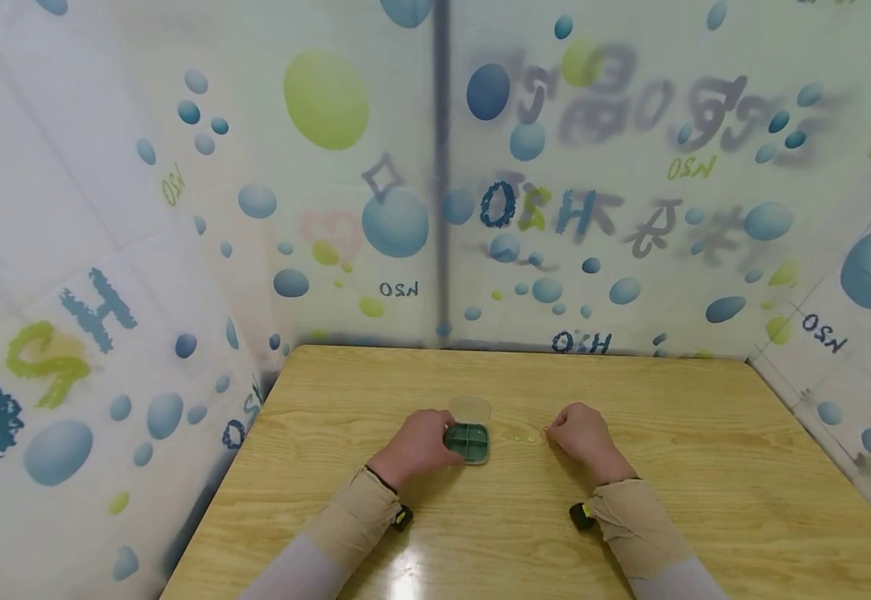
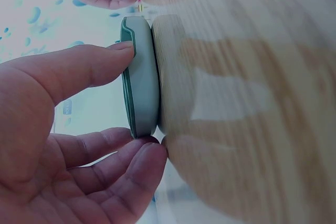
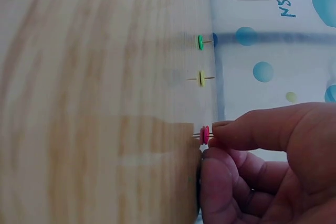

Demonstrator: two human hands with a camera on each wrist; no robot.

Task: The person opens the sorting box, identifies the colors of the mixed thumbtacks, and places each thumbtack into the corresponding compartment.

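Observation:
My left hand (image 1: 422,443) holds a small green divided case (image 1: 468,458) on the table, thumb on one side and fingers on the other. Its clear lid (image 1: 470,409) stands open toward the back. In the left wrist view the pale outer wall of the case faces the camera. To the right, my right hand (image 1: 583,435) pinches the pin of a red thumbtack (image 3: 205,135) between thumb and fingertip, at the tabletop. Between case and right hand, a green thumbtack (image 3: 200,42) and a yellow thumbtack (image 3: 201,78) rest heads down, pins pointing up.
The wooden table (image 1: 375,383) has a glossy surface that reflects the case and the tacks. Behind it and at both sides hang printed curtains (image 1: 360,275) with blue and green dots. Each wrist wears a strapped black camera (image 1: 582,516).

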